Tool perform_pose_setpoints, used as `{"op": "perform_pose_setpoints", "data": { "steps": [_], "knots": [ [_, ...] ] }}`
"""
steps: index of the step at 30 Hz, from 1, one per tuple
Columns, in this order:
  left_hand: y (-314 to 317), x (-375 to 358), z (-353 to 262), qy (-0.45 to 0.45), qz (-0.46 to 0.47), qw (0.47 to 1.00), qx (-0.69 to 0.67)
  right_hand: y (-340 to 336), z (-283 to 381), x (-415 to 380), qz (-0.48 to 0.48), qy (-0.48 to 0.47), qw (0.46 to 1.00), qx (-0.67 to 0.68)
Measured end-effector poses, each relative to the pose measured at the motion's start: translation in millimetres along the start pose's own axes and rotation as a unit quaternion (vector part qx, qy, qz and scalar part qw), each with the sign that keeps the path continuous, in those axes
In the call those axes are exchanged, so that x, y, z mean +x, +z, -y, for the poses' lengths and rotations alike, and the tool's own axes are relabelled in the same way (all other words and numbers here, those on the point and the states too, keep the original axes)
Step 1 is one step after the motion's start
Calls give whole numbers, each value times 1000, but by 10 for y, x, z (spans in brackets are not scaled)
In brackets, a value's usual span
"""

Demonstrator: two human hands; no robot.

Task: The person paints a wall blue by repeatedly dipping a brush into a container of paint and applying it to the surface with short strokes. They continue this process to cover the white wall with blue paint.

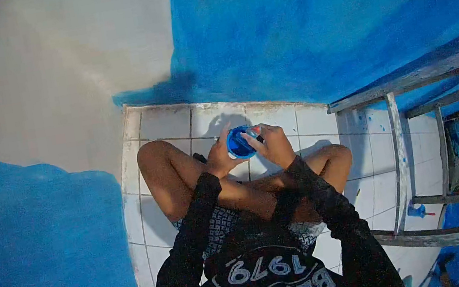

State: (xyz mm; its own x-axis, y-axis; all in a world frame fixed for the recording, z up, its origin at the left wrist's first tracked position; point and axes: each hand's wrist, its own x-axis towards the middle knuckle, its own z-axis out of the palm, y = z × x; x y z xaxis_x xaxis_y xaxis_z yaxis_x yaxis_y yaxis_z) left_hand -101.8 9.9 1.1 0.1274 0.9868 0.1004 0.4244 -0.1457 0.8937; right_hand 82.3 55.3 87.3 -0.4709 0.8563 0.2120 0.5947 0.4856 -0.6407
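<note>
A small round tub of blue paint (240, 143) is held over the tiled floor, between my crossed legs and the wall. My left hand (219, 157) wraps round the tub's left side, thumb and fingers on its wall. On the other side, my right hand (273, 147) is closed at the tub's right rim, with its fingers reaching over the opening. A small reddish and pale piece (254, 132) shows at its fingertips; its kind is too small to tell. Blue paint covers the inside of the tub.
The wall ahead (306, 23) is painted blue, with a pale patch (60, 62) to the left. A wooden ladder (402, 164) stands at the right. Beyond its rail, a blue item with a red handle (416, 210) lies on the white floor tiles (166, 122).
</note>
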Motion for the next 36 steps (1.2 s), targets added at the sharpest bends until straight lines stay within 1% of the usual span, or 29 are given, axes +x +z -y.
{"op": "perform_pose_setpoints", "data": {
  "steps": [1,3,5,6,8,10,11,13,14,16,17,18,19,20,21,22,24,25,26,28,30,32,33,34,36],
  "knots": [
    [7,-1,2,-3,-11,1000,8,52,-53,16,10,-21,999,-34],
    [4,-3,-11,-8,-21,1000,15,160,-114,32,10,-21,999,-39],
    [-11,1,-51,-27,-11,999,-31,217,-145,15,9,-20,999,-44],
    [-10,8,-47,-28,-11,999,-32,229,-142,17,24,-18,998,-61],
    [-21,20,-42,-45,17,999,-15,240,-135,17,39,-17,996,-78],
    [-23,28,-36,-45,19,998,-25,173,-51,25,-21,-62,997,-30],
    [-22,28,-29,-46,21,998,-36,129,-13,12,-20,-61,997,-29],
    [-17,18,-22,-42,11,999,-27,-20,130,-2,-63,17,998,-17],
    [-13,17,-22,-38,1,999,-18,-54,149,-7,-61,16,998,-17],
    [-40,32,-100,-28,-11,999,-20,-106,157,-34,-175,30,982,63],
    [-54,47,-144,-15,-22,999,-21,-113,118,-65,-188,63,980,34],
    [-33,45,-110,-14,-22,999,-22,-59,-3,-106,-189,62,979,33],
    [-8,35,-61,11,-50,999,-18,14,-128,-137,-230,124,957,124],
    [20,30,-14,36,-77,996,-13,76,-257,-175,-268,184,921,215],
    [13,36,-33,37,-77,996,-12,40,-206,-166,-286,227,889,278],
    [-3,30,-50,27,-76,997,-12,41,-211,-167,-286,226,888,280],
    [-16,0,-48,15,-76,997,-9,56,-285,-180,-296,344,800,392],
    [-5,-13,-32,26,-86,996,-3,105,-340,-187,-303,337,783,427],
    [6,-27,-17,36,-96,995,3,139,-376,-232,-301,335,783,429],
    [-20,-27,-51,34,-95,995,3,100,-264,-265,-306,357,752,462],
    [-31,-45,-103,33,-95,995,1,104,-215,-310,-307,336,757,468],
    [-43,-80,-174,26,-110,992,49,145,-264,-334,-272,341,803,406],
    [-24,-87,-170,18,-115,992,41,107,-149,-322,-248,328,824,390],
    [-16,-90,-150,20,-121,992,44,92,-151,-332,-245,322,826,393],
    [-44,-93,-170,4,-134,990,35,-4,-183,-383,-143,306,839,427]
  ]
}}
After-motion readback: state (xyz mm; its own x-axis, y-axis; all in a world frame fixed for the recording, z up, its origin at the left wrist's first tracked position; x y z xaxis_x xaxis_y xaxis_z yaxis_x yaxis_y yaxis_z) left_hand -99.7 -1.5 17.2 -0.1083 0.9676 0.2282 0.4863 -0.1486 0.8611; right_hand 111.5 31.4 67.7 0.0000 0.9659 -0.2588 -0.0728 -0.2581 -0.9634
